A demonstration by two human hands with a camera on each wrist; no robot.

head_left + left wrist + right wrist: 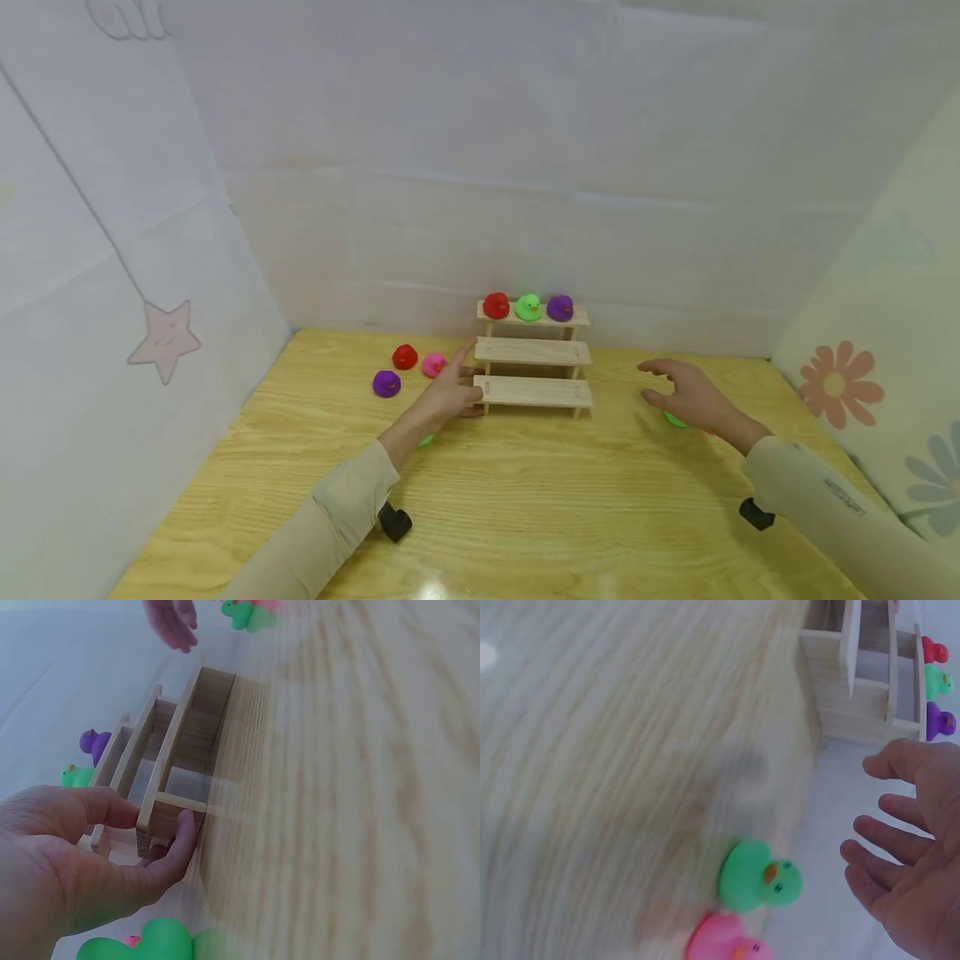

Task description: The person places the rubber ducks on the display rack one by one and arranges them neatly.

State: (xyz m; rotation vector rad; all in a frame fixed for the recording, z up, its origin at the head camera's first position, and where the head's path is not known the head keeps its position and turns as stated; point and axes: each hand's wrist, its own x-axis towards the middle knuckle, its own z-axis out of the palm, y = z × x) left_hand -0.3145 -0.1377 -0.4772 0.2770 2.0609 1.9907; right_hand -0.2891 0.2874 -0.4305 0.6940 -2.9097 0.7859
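Note:
A small three-tier wooden step shelf [534,352] stands on the table by the back wall. At its left end my left hand [447,393] grips the lowest tier; in the left wrist view the thumb [112,808] is at the board's edge and a finger lies against the leg. On the top tier sit a red duck [496,306], a green duck [528,307] and a purple duck [560,308]. My right hand [696,403] is held in the air right of the shelf, fingers spread and holding nothing, near another green duck [744,877] and a pink duck [724,941].
Left of the shelf lie a red duck [405,357], a purple duck [387,383] and a pink duck [434,364]. One more green duck [139,941] is partly hidden beneath the left wrist. Printed cloth walls [480,208] border the wooden table [525,500] at the back and sides.

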